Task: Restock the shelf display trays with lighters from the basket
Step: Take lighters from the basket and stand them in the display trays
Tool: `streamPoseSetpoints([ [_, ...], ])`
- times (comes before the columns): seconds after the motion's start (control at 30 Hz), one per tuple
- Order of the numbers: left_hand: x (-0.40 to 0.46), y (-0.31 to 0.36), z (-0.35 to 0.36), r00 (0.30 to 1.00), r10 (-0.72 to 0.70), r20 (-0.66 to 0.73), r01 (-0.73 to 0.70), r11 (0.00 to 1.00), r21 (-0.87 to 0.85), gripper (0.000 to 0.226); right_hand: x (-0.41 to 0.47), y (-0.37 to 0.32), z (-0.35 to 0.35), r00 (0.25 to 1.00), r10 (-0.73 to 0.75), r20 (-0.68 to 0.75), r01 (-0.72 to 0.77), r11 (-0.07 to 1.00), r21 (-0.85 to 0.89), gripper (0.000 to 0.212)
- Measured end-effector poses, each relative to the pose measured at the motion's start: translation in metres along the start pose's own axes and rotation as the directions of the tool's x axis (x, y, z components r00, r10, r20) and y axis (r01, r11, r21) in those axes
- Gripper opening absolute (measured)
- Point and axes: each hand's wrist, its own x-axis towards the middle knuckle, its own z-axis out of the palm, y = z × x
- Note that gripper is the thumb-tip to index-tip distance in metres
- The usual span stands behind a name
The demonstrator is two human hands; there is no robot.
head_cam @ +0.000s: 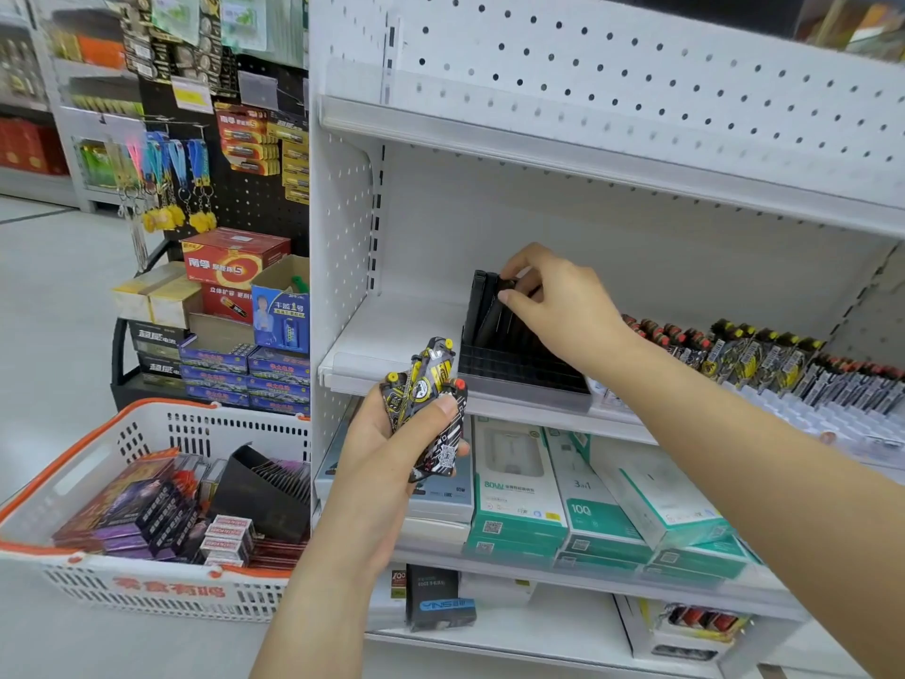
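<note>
The left hand [392, 448] grips a bunch of patterned lighters [431, 409], held near the shelf [392, 330] as a ready supply. The right hand [553, 301] pinches a black lighter [494, 311], slotting it into the black display tray [519, 370]. The basket [98, 575] sits lower left.

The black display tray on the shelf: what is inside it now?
The black display tray holds a few black lighters at its left end; the right hand pinches one. The hand and forearm cover the tray's right part.
</note>
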Motion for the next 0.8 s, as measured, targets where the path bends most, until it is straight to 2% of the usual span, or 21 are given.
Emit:
streamPoseSetpoints([
  [0.17, 0.000, 0.000, -0.001, 1.000, -0.006, -0.005, 0.006, 1.000, 0.012, 0.038, -0.002, -0.004, 0.003, 0.999, 0.013, 0.031, -0.012, 0.999, -0.043, 0.025],
  [0.23, 0.000, 0.000, -0.001, 1.000, -0.003, -0.005, 0.004, 1.000, 0.006, 0.037, -0.007, -0.008, 0.001, 0.999, 0.005, -0.046, -0.008, 0.999, -0.050, 0.024],
  [0.3, 0.000, 0.000, 0.000, 1.000, 0.000, -0.005, 0.000, 1.000, 0.006, 0.038, -0.018, -0.016, -0.002, 0.994, 0.026, -0.107, -0.018, 0.996, 0.082, 0.021],
  [0.37, 0.000, -0.001, 0.002, 1.000, 0.009, -0.003, -0.009, 1.000, -0.001, 0.037, -0.030, -0.026, -0.004, 0.998, 0.070, -0.005, -0.065, 0.953, 0.296, 0.019],
  [0.43, -0.001, -0.002, 0.004, 1.000, 0.020, 0.007, -0.020, 1.000, -0.001, 0.039, -0.043, -0.036, -0.003, 0.973, 0.088, 0.215, -0.170, 0.901, 0.399, 0.025],
  [0.5, -0.002, -0.005, 0.008, 0.999, 0.024, 0.027, -0.024, 1.000, -0.002, 0.042, -0.053, -0.042, -0.001, 0.927, 0.098, 0.362, -0.274, 0.836, 0.476, 0.025],
  [0.73, -0.006, -0.020, 0.037, 0.997, -0.013, 0.078, 0.013, 1.000, 0.006, 0.038, -0.076, -0.025, -0.019, 0.854, 0.255, 0.454, -0.516, 0.535, 0.669, 0.010],
  [0.8, -0.007, -0.025, 0.049, 0.993, -0.059, 0.104, 0.063, 0.997, -0.036, 0.037, -0.083, -0.015, -0.028, 0.845, 0.272, 0.461, -0.533, 0.503, 0.680, 0.010],
])
